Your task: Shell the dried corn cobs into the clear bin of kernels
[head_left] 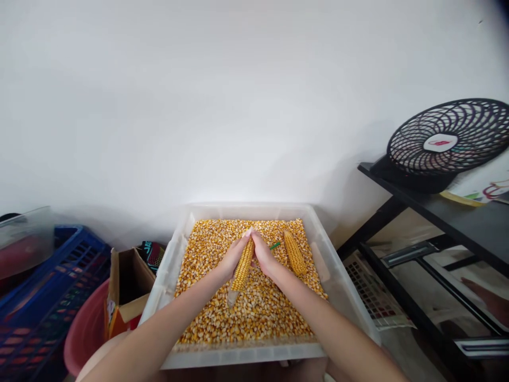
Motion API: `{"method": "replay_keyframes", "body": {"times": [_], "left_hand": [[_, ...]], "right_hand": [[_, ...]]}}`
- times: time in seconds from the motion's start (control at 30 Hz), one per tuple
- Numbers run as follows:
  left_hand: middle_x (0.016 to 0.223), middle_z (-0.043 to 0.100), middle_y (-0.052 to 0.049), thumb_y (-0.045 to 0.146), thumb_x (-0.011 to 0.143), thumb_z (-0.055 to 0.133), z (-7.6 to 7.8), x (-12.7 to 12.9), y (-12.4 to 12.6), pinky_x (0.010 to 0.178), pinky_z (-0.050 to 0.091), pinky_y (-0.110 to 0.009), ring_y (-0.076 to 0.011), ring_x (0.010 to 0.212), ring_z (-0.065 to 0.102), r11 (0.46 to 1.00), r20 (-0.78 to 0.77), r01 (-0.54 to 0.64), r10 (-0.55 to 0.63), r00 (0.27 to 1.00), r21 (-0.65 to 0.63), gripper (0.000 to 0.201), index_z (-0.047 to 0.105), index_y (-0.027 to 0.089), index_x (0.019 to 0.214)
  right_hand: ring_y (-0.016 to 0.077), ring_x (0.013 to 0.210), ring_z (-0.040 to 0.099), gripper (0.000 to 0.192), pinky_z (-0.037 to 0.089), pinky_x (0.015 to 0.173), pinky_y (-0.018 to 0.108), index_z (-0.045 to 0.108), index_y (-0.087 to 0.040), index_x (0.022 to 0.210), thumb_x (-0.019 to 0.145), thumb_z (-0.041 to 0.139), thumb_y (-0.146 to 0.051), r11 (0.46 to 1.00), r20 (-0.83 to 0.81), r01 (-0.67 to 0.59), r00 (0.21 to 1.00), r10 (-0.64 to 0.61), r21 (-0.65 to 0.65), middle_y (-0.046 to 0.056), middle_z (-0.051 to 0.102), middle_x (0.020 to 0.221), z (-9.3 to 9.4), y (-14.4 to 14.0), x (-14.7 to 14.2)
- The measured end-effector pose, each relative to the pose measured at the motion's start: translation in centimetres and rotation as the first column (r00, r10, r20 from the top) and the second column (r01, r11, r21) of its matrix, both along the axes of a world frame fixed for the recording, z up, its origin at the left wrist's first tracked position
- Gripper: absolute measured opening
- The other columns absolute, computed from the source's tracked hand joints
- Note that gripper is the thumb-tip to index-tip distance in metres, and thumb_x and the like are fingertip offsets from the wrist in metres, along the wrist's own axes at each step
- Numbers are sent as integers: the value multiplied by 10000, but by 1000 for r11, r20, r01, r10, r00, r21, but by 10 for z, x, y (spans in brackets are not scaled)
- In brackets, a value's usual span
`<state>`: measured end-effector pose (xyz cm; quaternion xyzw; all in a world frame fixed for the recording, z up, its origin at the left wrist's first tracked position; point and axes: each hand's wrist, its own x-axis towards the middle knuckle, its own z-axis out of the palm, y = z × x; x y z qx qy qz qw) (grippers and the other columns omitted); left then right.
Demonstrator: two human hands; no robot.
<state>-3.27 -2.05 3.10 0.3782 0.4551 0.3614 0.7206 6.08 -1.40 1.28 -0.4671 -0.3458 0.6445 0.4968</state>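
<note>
Yellow and long, a corn cob (pixel 243 268) is clamped between the left hand (pixel 233 260) and right hand (pixel 263 255) amid loose golden kernels (pixel 238 323) in a translucent white plastic tub (pixel 246 358). A slim green stick (pixel 275 245) lies at 2 o'clock and another yellow cob (pixel 295 253) at 3, while the forearms (pixel 178 321) block some kernels and tub rim. Farther out stand an open brown cardboard box (pixel 114 278) and blue plastic crate (pixel 59 276) at 9, a round pink basin (pixel 79 334) at 8, and a black fan (pixel 441 127) at 2.

Yellow corn cob (pixel 243 266), black spiral-patterned fan (pixel 443 142)
</note>
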Motion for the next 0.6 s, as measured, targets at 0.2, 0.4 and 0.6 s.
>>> {"method": "replay_keyframes", "body": {"times": [0.2, 0.4, 0.6], "left_hand": [[473, 525, 4, 687, 738, 328, -11, -2, 4, 362, 404, -255, -133, 352, 484, 998, -81, -37, 41, 996, 40, 575, 541, 157, 805], [478, 531, 5, 713, 713, 328, -10, -7, 6, 385, 413, -260, -137, 366, 492, 996, -74, -77, 80, 994, 42, 610, 563, 164, 836], [551, 550, -4, 671, 667, 480, -4, -6, 4, 432, 440, -248, -128, 449, 525, 999, 60, -49, 48, 997, 4, 543, 560, 152, 807]], "right_hand": [[124, 571, 487, 322, 359, 505, 239, 450, -225, 814, 745, 465, -538, 997, -33, 41, 999, -39, 69, -46, 518, 642, 6, -6, -7], [120, 580, 486, 371, 357, 527, 231, 466, -229, 912, 731, 485, -553, 997, -54, 30, 998, -25, 76, -48, 517, 656, 2, -4, -7], [135, 598, 493, 452, 327, 480, 226, 491, -220, 940, 747, 399, -618, 998, 12, -45, 999, 44, 48, -18, 540, 691, -7, -2, -7]]}}
